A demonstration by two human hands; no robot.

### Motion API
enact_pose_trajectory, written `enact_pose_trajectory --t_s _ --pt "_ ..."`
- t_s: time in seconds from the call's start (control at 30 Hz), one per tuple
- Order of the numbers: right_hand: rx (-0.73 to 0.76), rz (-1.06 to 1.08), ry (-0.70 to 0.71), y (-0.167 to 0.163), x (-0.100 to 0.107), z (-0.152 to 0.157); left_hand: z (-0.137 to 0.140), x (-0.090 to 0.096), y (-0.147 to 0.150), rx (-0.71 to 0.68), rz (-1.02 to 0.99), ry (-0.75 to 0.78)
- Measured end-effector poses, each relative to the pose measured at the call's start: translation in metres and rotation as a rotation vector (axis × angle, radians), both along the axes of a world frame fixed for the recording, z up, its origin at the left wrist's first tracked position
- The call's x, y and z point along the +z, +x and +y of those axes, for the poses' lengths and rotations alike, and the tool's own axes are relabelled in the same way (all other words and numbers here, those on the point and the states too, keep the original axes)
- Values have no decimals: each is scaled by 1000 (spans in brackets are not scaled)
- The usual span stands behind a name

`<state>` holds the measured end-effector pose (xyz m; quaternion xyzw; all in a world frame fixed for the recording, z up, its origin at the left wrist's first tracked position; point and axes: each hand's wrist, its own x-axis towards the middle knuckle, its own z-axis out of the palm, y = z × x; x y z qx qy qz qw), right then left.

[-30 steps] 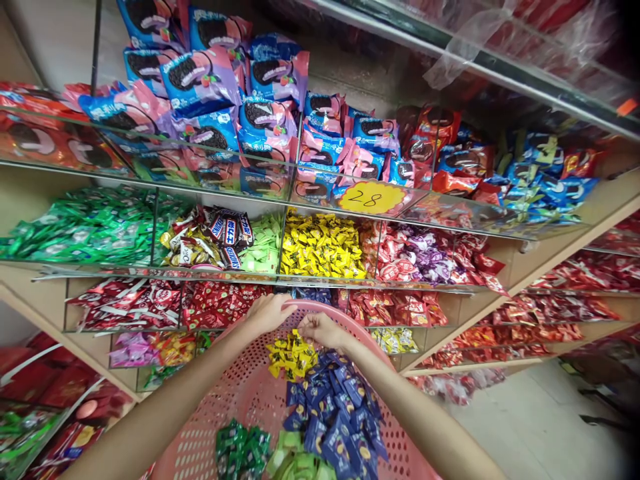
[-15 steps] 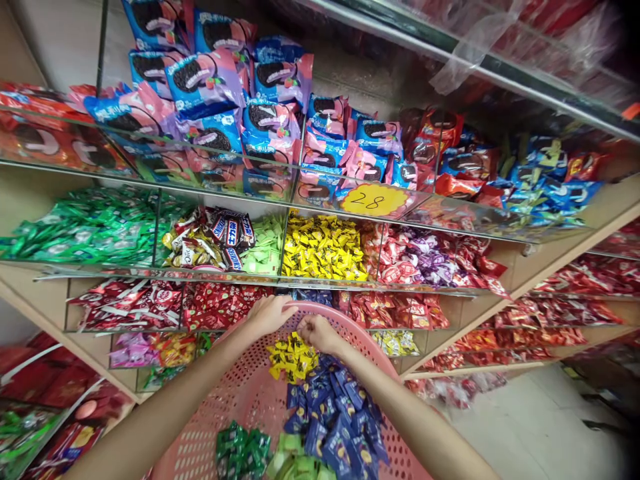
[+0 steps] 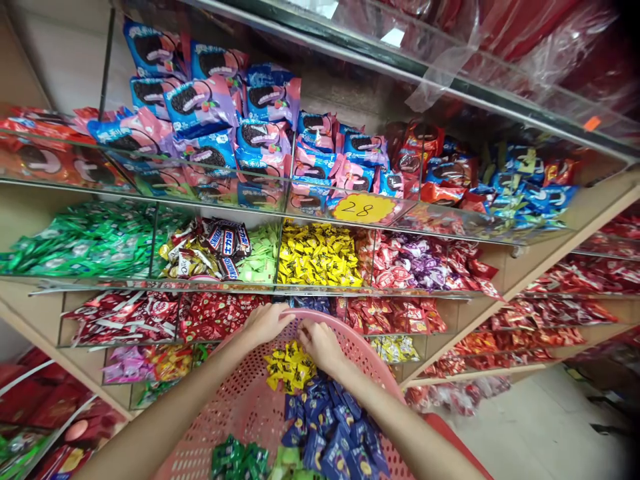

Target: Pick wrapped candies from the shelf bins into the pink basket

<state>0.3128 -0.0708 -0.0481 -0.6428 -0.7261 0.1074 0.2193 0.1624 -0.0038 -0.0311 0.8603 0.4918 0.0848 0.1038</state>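
A pink perforated plastic basket (image 3: 385,363) is below me, its far rim against the shelf front. My left hand (image 3: 265,325) is closed over that far rim, thumb along the edge and fingertips hidden. Beside it, just inside the rim, my right hand (image 3: 323,343) is curled closed, and what its fingers hold is hidden. Under the hands lies a small pile of yellow-wrapped candies (image 3: 290,367). Dark blue-wrapped candies (image 3: 333,427) heap up below my right forearm. Green-wrapped candies (image 3: 240,460) and light green packets (image 3: 293,463) lie at the near side.
Glass-fronted shelves hold yellow candies (image 3: 320,257), green candies (image 3: 90,237) and chocolate bars (image 3: 227,243) ahead. Above are cookie packs (image 3: 200,103) and a yellow price tag (image 3: 363,208) reading 28. Red packets (image 3: 135,317) fill a lower shelf. Tiled floor (image 3: 520,427) shows at right.
The view has shifted slightly, so the upper shelf sits lower and a little further left. A red edge now shows right of the basket. Both hands stay at the rim in nearly the same pose.
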Motion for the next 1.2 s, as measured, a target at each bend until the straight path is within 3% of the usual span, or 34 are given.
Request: enact_pose_trajectory --t_s 0.13,0.23,0.3,0.4,0.53,0.8,0.97,1.2 --pt "169 0 131 -2 53 -11 0 0 0 -8 1 -4" --pt "200 74 285 8 100 -4 1 -1 0 -8 -3 -9" --pt "107 104 388 19 124 11 1 -1 0 -7 2 0" --pt "-97 96 456 36 143 39 1 -2 0 -5 6 9" --pt "-286 24 359 42 147 71 1 -3 0 10 0 3" --pt "-419 47 243 32 142 94 2 -5 -1 22 3 13" --pt "-375 157 261 43 133 99 1 -3 -1 31 -2 -3" --pt "-194 627 365 51 127 87 -1 0 0 33 -4 -15"
